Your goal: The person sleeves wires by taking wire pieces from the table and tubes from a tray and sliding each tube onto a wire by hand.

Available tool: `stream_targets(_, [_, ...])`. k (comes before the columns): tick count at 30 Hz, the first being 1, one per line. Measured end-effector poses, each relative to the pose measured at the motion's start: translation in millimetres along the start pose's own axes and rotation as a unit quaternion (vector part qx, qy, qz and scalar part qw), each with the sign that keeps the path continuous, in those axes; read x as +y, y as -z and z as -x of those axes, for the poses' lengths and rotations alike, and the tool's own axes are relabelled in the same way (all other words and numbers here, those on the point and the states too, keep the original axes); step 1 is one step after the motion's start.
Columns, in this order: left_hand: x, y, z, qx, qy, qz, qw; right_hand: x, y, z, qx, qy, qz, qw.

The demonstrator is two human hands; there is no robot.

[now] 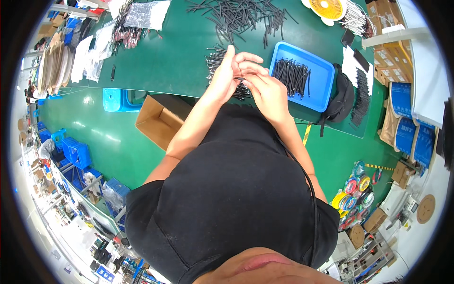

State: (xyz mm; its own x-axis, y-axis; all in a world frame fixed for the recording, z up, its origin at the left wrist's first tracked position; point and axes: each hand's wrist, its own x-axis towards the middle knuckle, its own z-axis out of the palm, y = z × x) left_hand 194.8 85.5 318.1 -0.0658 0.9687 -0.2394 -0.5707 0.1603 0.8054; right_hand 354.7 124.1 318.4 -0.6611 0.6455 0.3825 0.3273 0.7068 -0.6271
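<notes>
My left hand [224,81] and my right hand [271,97] meet over the table's near edge. Between them is a short thin black piece [240,78], like a length of tubing; its ends are hidden by fingers. My right thumb and fingertips pinch it, while the left hand has it against its partly curled fingers. Beneath and behind the left hand lies a pile of thin black pieces with light tips [215,60]. Just right of my right hand stands a blue tray [321,75] with many similar black pieces [291,78] in it.
Loose black tubes [241,16] lie across the far part of the green table [165,61]. A black bag [338,102] sits beside the tray, near a row of black pieces [362,94]. A yellow fan [327,8] stands far right. Below are an open cardboard box [158,120] and a blue stool [113,100].
</notes>
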Motion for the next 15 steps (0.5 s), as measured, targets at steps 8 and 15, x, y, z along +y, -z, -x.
stream_targets(8, [-4.1,-2.8,-0.9,0.001,0.013,0.016,1.0,0.8,-7.4,-1.1,0.033,0.024,0.003,0.999])
stream_targets(15, [-9.7,3.4,-5.5,0.004,0.039,0.023,0.999,5.7,-10.3,2.5,0.011,-0.016,-0.029,0.999])
